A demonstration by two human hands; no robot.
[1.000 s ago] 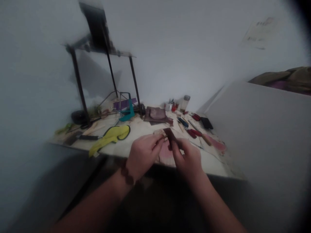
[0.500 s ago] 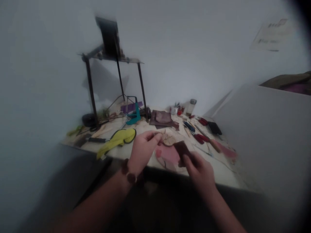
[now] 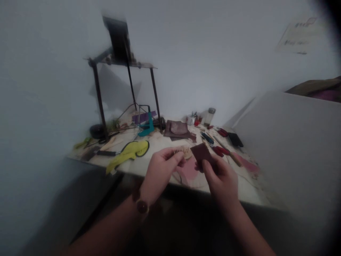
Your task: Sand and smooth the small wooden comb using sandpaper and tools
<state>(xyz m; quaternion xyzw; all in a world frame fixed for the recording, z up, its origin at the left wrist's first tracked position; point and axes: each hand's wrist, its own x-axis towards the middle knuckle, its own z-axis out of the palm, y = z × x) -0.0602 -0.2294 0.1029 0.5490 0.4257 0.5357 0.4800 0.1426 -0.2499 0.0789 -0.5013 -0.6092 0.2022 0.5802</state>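
My left hand (image 3: 165,165), wearing a wristwatch, pinches a small pale wooden comb (image 3: 183,150) whose teeth point up. A flat, dark brown rectangular piece that looks like sandpaper (image 3: 200,152) is in my right hand (image 3: 220,174), thumb on its near face. The two hands are close together above the front edge of the table, with the comb and the brown piece apart. Under them lies a pink sheet (image 3: 189,171), partly covered by my hands. More brown sheets (image 3: 170,131), one with a pale dusty patch, lie farther back.
At left on the table (image 3: 255,185) are a yellow-green glove (image 3: 130,153), a hammer-like tool (image 3: 106,153) and a teal-framed saw (image 3: 149,126) near a dark metal stand (image 3: 155,92). Red-handled pliers (image 3: 220,150), other hand tools and a glass jar (image 3: 210,116) are at right.
My left hand has moved right with the comb. My right hand has raised the brown piece slightly and turned it, so the two are closer together.
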